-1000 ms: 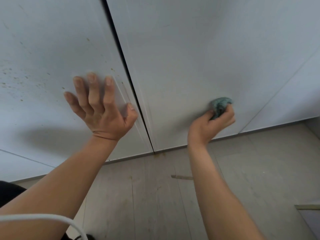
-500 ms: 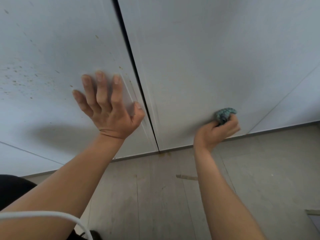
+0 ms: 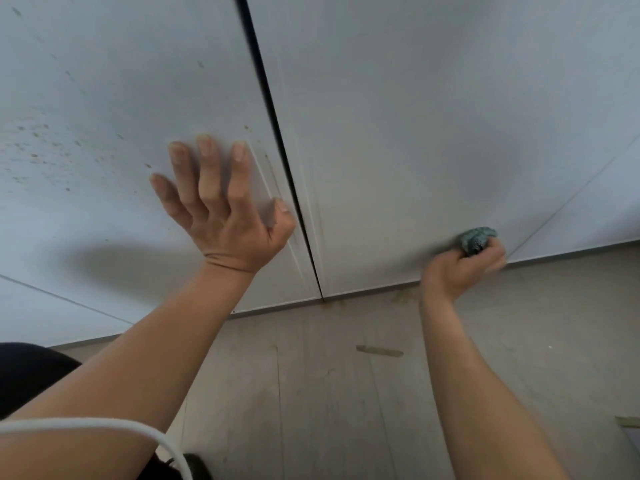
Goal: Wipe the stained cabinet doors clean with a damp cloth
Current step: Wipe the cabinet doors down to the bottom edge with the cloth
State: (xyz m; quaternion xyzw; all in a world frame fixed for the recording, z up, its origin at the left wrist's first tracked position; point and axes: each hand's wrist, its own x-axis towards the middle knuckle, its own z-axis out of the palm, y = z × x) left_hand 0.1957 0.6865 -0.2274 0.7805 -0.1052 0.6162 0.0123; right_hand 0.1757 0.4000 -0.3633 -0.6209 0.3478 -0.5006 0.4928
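Note:
Two white cabinet doors fill the upper view, split by a dark vertical gap. The left door [image 3: 104, 98] carries several small brown specks on its left part. My left hand [image 3: 221, 209] lies flat against that door near the gap, fingers spread, holding nothing. The right door [image 3: 433, 116] looks plain. My right hand [image 3: 460, 268] is closed around a bunched blue-green cloth [image 3: 478, 239] and presses it on the right door just above its bottom edge.
Pale wood-look floor [image 3: 346, 393] runs below the doors, with brownish marks at the foot of the gap and a strip of tape [image 3: 379, 350]. A white cable [image 3: 166, 441] crosses the lower left. Another panel [image 3: 588, 216] adjoins at the right.
My right hand has slid the cloth down the right door toward its bottom edge. My left hand stays flat on the left door; the view has shifted slightly.

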